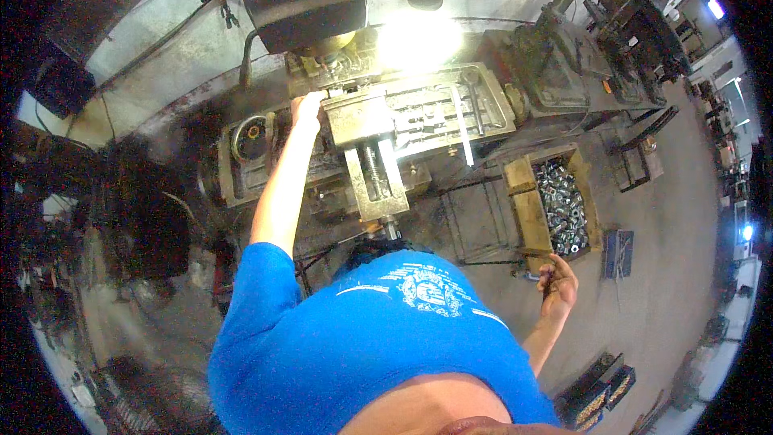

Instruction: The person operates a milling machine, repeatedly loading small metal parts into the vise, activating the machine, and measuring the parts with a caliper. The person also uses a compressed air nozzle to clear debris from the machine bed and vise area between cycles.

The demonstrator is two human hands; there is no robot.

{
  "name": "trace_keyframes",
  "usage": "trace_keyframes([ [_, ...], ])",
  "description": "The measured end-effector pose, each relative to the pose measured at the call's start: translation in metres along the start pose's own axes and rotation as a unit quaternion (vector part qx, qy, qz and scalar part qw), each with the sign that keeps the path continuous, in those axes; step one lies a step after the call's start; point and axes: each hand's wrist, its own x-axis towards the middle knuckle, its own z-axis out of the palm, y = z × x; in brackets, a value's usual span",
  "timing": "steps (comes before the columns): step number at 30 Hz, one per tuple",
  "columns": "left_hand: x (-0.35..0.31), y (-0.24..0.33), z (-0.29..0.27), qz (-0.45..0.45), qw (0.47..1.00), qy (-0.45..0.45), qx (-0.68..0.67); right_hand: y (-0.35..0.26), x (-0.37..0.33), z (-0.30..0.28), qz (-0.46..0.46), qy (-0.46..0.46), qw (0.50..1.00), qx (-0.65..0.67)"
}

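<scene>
A machine vise (360,119) with a long screw stands on the machine table, its handle end toward my body. My left hand (307,109) is at the left end of the vise jaws, fingers closed; glare hides what they hold, if anything. Just above it is the machine's spindle (332,47). My right hand (557,285) hangs low at my right side with its fingers curled, beside the near end of a box (527,208) of metal parts (564,208). A small shiny piece shows by its fingertips, but I cannot tell whether the hand holds it.
Wrenches or bars (462,121) lie on the machine table (501,117), right of the vise. A bright lamp (420,42) glares behind it. A handwheel (251,138) is at the left. A blue container (617,254) and dark bins (596,395) stand to the right.
</scene>
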Motion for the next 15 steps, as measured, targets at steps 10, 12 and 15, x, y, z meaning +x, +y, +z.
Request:
trace_keyframes([
  [10,0.009,0.0,-0.005,-0.015,0.997,-0.053,-0.058,-0.001,0.035,0.026,0.013,-0.084,0.996,0.011],
  [12,0.022,0.002,-0.031,-0.052,0.997,-0.016,0.055,0.003,0.034,0.025,0.014,-0.095,0.995,0.017],
  [15,0.015,0.015,-0.073,-0.038,0.985,0.077,0.149,0.009,0.039,0.024,0.012,-0.107,0.994,0.012],
])
